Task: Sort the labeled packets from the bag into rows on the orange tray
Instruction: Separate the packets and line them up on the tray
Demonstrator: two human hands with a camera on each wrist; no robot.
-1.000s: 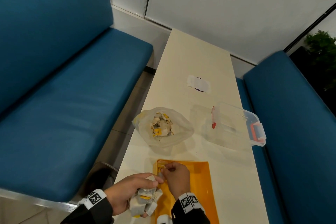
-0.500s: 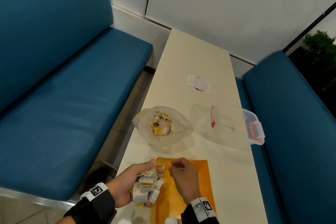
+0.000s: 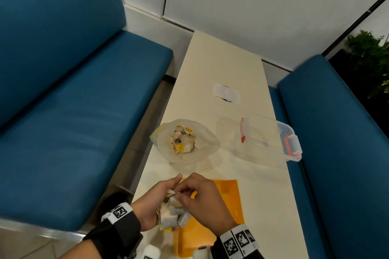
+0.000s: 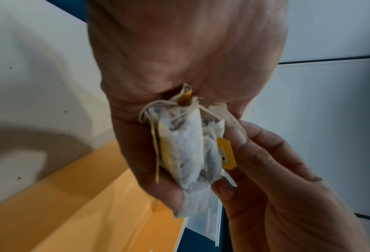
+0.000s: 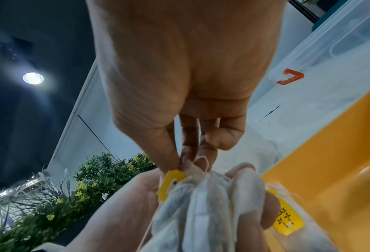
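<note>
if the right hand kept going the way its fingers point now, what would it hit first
Almost at once the bundle of packets gripped in the left hand: the right hand already pinches one packet's top there. Depth beyond that is unclear.

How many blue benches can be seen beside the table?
2: one blue bench runs along the table's left side, the other blue bench along its right side.

Looks like a cafe or canteen booth: two blue padded bench seats [image 3: 80, 115] face each other across a long narrow cream table [image 3: 223, 63] butted against a white panelled wall [image 3: 263, 2]. Tiled floor below. Green plant [image 3: 370, 59] behind the right bench [image 3: 341, 143], dark ceiling with round spotlight [image 5: 32, 78] in the right wrist view.
</note>
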